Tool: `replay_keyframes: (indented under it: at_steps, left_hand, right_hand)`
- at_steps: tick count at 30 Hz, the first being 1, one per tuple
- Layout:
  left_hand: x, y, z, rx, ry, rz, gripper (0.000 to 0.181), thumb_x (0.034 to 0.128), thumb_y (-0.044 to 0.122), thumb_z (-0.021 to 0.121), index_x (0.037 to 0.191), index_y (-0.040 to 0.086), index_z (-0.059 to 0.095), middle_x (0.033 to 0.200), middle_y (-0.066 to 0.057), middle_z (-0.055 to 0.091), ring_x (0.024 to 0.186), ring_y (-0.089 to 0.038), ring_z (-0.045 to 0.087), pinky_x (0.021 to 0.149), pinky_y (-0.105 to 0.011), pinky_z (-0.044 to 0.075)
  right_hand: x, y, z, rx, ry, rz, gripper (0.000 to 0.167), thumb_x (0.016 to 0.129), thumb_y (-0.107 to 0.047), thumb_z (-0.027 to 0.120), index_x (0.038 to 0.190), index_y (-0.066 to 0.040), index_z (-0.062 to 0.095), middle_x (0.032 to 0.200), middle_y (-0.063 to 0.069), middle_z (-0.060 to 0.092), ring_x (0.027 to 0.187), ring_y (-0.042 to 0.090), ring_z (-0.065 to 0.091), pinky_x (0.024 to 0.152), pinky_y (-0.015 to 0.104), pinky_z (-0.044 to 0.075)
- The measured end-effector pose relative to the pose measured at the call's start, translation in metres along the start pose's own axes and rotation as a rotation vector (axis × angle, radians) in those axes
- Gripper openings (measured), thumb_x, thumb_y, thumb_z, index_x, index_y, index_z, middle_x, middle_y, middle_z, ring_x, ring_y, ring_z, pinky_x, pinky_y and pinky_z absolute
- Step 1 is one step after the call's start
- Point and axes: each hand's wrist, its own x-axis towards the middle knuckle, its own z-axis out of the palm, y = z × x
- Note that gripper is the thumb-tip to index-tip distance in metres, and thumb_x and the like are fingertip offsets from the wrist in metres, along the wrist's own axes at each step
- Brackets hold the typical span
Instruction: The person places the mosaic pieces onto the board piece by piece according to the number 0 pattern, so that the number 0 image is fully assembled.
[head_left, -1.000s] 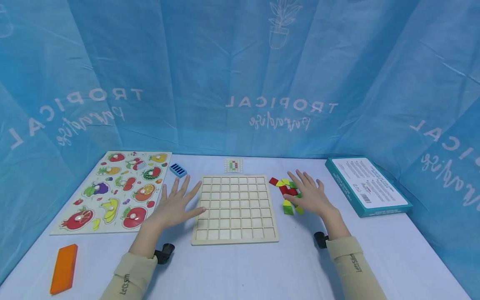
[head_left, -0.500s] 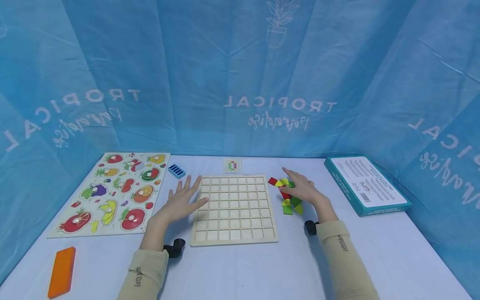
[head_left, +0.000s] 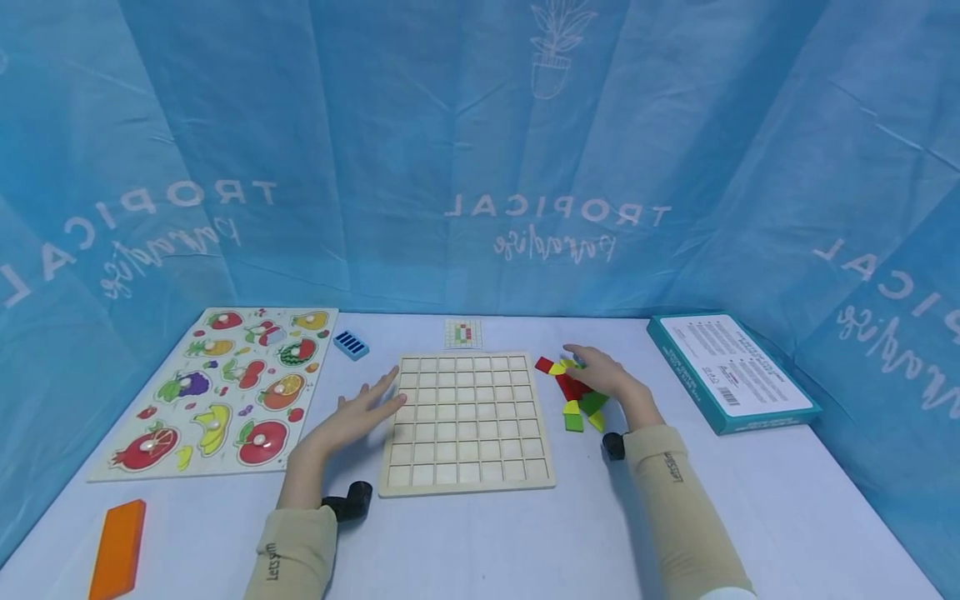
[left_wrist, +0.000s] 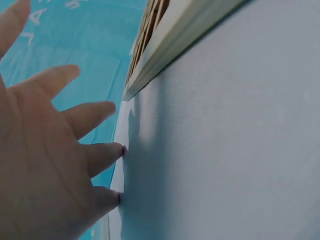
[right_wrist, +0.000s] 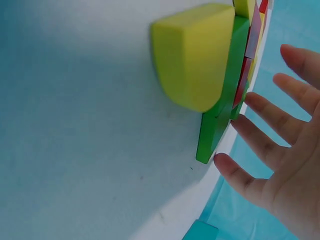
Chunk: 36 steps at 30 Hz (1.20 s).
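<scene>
A pale wooden grid board (head_left: 467,421) lies in the middle of the white table, its square cells bare. My left hand (head_left: 347,427) is at the board's left edge, fingers spread; in the left wrist view the hand (left_wrist: 45,145) holds nothing. Just right of the board is a loose cluster of red, yellow and green flat pieces, among them a green square (head_left: 573,422) and a red piece (head_left: 545,365). Over this cluster reaches my right hand (head_left: 606,377), hiding part of it. Its fingers are apart and extended beside the pieces in the right wrist view; whether they touch is unclear.
A small pattern card (head_left: 462,333) lies behind the board. To the left are a fruit peg puzzle (head_left: 258,400), a small blue slotted piece (head_left: 351,344) and an orange block (head_left: 118,550). At right sits a teal box (head_left: 733,373); a blue curtain (head_left: 390,167) hangs behind.
My right hand has moved left and lower over the coloured pieces. The left hand's fingers are less fanned out, and its forearm has shifted right, toward the board.
</scene>
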Motion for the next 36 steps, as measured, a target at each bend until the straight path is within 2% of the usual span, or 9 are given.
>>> replay_keyframes:
  at_steps: [6,10,19,32,36]
  left_hand:
    - [0.0,-0.01,0.002,-0.016,-0.038,0.01,0.074,0.0885,0.047,0.052,0.147,0.012,0.024,0.153,-0.016,0.014,0.139,-0.04,-0.009,0.105,-0.059,-0.019]
    - [-0.001,-0.015,0.005,0.004,-0.038,0.045,0.078,0.0824,0.043,0.062,0.144,0.008,0.031,0.153,-0.017,0.015,0.139,-0.04,-0.009,0.106,-0.058,-0.018]
    - [0.0,-0.021,0.007,0.094,-0.026,0.091,0.089,0.0679,0.031,0.075,0.142,0.004,0.034,0.152,-0.019,0.017,0.138,-0.042,-0.007,0.109,-0.057,-0.012]
    - [-0.002,-0.023,0.006,0.11,-0.032,0.134,0.087,0.0696,0.027,0.075,0.142,0.002,0.033,0.151,-0.022,0.016,0.138,-0.044,-0.007,0.109,-0.057,-0.013]
    - [-0.001,-0.024,0.007,0.107,-0.032,0.132,0.088,0.0697,0.028,0.075,0.142,0.003,0.033,0.151,-0.022,0.015,0.138,-0.044,-0.008,0.109,-0.057,-0.013]
  right_hand:
    - [0.005,0.002,0.002,-0.044,0.017,0.01,0.053,0.091,-0.023,0.056,0.141,-0.014,0.04,0.14,0.017,0.04,0.126,0.035,0.036,0.101,0.057,0.036]
    - [0.007,0.002,0.002,-0.061,0.031,0.029,0.051,0.089,-0.022,0.059,0.137,-0.013,0.045,0.134,0.017,0.045,0.117,0.032,0.043,0.094,0.051,0.045]
    - [0.007,-0.003,0.002,-0.103,0.066,0.019,0.043,0.085,-0.02,0.065,0.126,-0.01,0.056,0.125,0.017,0.05,0.11,0.031,0.047,0.09,0.047,0.049]
    - [0.007,-0.006,0.001,-0.073,0.092,0.019,0.026,0.083,-0.016,0.067,0.107,-0.009,0.062,0.112,0.014,0.056,0.097,0.027,0.052,0.081,0.038,0.053]
    - [0.008,-0.005,0.001,-0.061,0.086,0.038,0.025,0.083,-0.012,0.067,0.107,-0.01,0.062,0.111,0.013,0.058,0.094,0.026,0.053,0.08,0.037,0.052]
